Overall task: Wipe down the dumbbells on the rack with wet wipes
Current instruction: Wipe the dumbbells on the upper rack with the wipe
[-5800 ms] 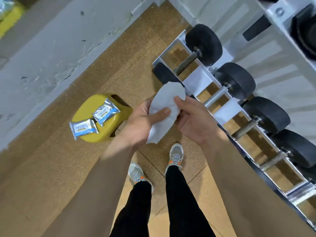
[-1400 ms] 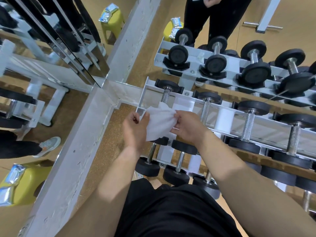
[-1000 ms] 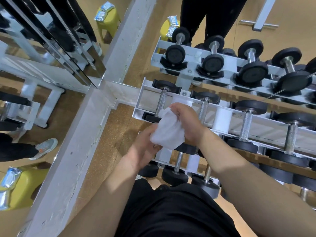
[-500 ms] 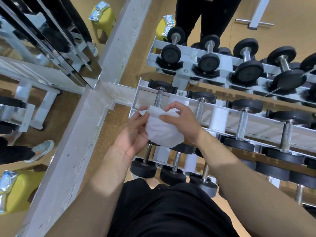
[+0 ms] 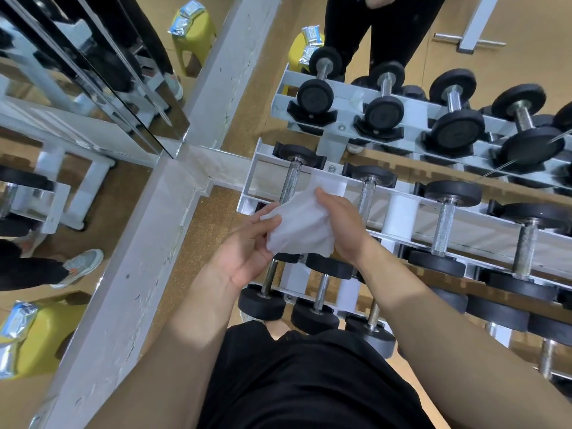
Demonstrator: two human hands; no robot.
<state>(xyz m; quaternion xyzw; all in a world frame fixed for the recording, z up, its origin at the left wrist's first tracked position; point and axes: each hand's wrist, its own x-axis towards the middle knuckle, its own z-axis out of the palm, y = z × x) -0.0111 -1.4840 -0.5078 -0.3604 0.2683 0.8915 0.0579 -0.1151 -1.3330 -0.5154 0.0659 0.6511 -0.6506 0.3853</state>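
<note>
The wet wipe (image 5: 298, 227) is hanging crumpled between both hands, just in front of the near end of the leftmost dumbbell (image 5: 291, 181); whether it is touching the metal handle, I cannot tell. The left hand (image 5: 244, 255) is pinching the wipe's left edge between thumb and fingers. The right hand (image 5: 343, 224) is curling its fingers over the wipe's top and right side, so both hands are grasping the wipe. I think they are gathering it into a pad that can wrap the handle, so the wiping itself is only about to begin. This dumbbell is lying across the upper shelf of the white rack (image 5: 247, 196), its black heads sitting in cradles that are stopping it from rolling. More dumbbells are lying to the right of the right hand, and a smaller row below both hands. The floor (image 5: 213, 218) is brown and speckled. Left of the left hand a grey ledge (image 5: 139, 258) is running under a mirror (image 5: 62, 88), and further left a yellow stool (image 5: 37, 342) is carrying wipe packets (image 5: 18, 317).
</note>
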